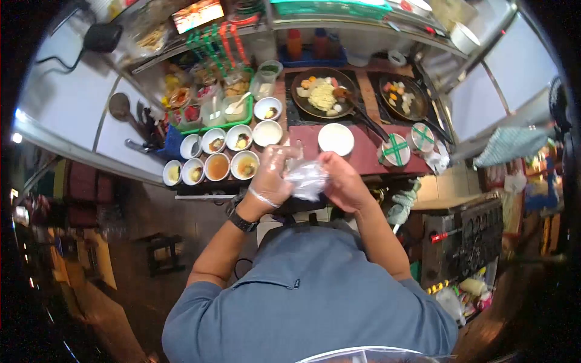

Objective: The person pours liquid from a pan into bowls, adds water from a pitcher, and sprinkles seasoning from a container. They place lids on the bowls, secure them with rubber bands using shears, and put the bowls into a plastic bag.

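Note:
My left hand (273, 176) wears a see-through plastic glove, with a white band at the wrist above a dark watch. My right hand (346, 186) is bare, its fingers closed on a crumpled piece of thin clear plastic (307, 179). The plastic stretches between both hands, and the left fingers are curled at its other side. Just beyond the hands stands a white bowl (336, 139) on the red counter. To the left are several small white bowls with sauces and seasonings, among them one of brown broth (216, 166).
A pan of noodles (324, 94) with a wooden spoon and a smaller pan (404, 97) with chopped pieces sit at the back. Two lidded tubs with green tape (396, 149) stand right. A green basket (239, 115) holds ingredient containers. A shelf (357, 21) overhangs the counter.

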`<state>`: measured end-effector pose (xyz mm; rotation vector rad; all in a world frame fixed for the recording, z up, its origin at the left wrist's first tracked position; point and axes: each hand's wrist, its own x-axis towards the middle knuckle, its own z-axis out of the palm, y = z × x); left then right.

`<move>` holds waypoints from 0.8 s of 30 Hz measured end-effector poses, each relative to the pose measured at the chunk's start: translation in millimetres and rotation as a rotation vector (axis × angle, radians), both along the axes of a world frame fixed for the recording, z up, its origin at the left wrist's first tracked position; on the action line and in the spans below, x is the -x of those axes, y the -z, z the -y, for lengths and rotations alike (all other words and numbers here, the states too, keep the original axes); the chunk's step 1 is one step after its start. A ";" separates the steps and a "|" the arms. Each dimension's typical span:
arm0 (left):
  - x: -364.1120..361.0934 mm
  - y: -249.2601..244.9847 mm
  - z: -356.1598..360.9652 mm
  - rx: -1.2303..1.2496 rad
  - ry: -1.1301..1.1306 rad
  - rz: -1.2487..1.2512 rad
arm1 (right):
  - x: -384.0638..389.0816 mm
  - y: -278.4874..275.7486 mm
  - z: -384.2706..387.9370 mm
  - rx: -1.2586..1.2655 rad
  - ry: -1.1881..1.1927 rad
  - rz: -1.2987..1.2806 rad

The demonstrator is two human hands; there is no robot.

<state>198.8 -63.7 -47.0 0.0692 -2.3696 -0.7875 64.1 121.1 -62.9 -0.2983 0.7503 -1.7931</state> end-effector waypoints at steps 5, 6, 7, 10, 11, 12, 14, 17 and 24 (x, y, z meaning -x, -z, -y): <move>-9.0 10.2 7.5 -0.211 -0.118 0.102 | -25.3 -3.7 -1.6 0.025 0.060 -0.317; -9.2 10.8 5.5 -0.213 -0.097 0.104 | -29.0 -3.7 -0.6 0.047 0.151 -0.492; -10.4 11.8 3.0 -0.189 -0.064 0.078 | -25.6 18.5 -2.4 -0.063 0.222 -0.939; -14.9 8.9 -13.5 -0.224 -0.010 0.108 | -41.0 23.6 -3.5 -0.366 0.418 -1.465; -14.6 12.0 -17.8 -0.143 -0.026 0.096 | -47.8 22.3 -2.4 -0.379 0.430 -1.463; -14.4 14.0 -21.9 -0.063 -0.044 0.081 | -55.4 20.0 -0.8 -0.451 0.496 -1.515; -14.3 11.6 -25.9 -0.002 -0.076 0.117 | -64.5 10.5 1.5 -0.595 0.622 -1.618; -12.4 3.3 -12.4 -0.018 -0.320 0.235 | -59.2 6.5 -8.9 -0.703 0.613 -1.695; -18.3 3.6 -32.0 -0.073 -0.033 0.143 | -61.2 14.8 5.1 -0.541 0.551 -0.772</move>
